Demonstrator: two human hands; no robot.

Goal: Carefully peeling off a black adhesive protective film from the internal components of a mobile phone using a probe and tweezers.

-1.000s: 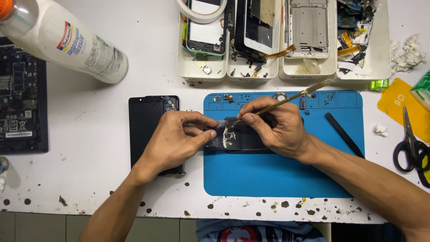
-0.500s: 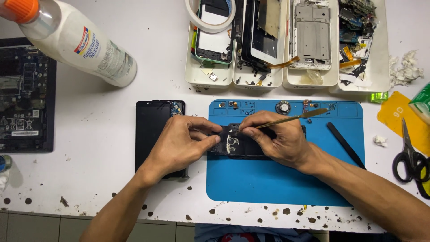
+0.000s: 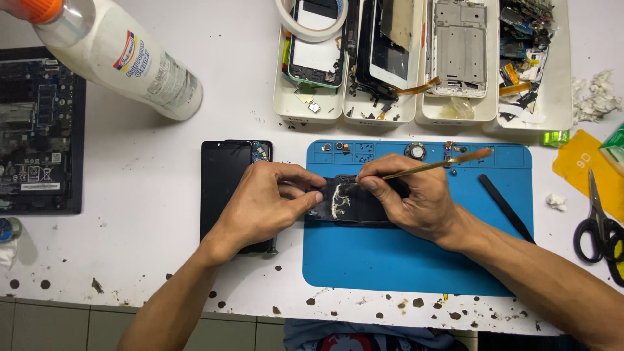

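Between the earlier pictures and now the whole bench has slid to the right in view while the two hands have barely shifted on their work, so the change looks like a turn of the head and not a new step: the scraping at the black piece goes on where it was. Going from the left, a dark circuit board (image 3: pixel 39 130) lies at the table edge, a white squeeze bottle (image 3: pixel 123 55) with an orange cap lies tilted above it, and a black phone screen (image 3: pixel 227 188) lies flat on the white table (image 3: pixel 143 260). Over that screen's right side sits the left hand (image 3: pixel 263 205), its thumb and fingers pinched closed on the left end of the black phone part (image 3: pixel 348 205), which lies on the blue work mat (image 3: pixel 403 260) streaked with whitish glue. Touching the part's right end, the right hand (image 3: pixel 416 201) is closed around a thin brass-coloured tool (image 3: pixel 432 166), tip down at the part, handle slanting up to the right. Beyond lie a black pry stick (image 3: pixel 507 208), white parts trays (image 3: pixel 559 97) above, and scissors (image 3: pixel 598 227) at the far right
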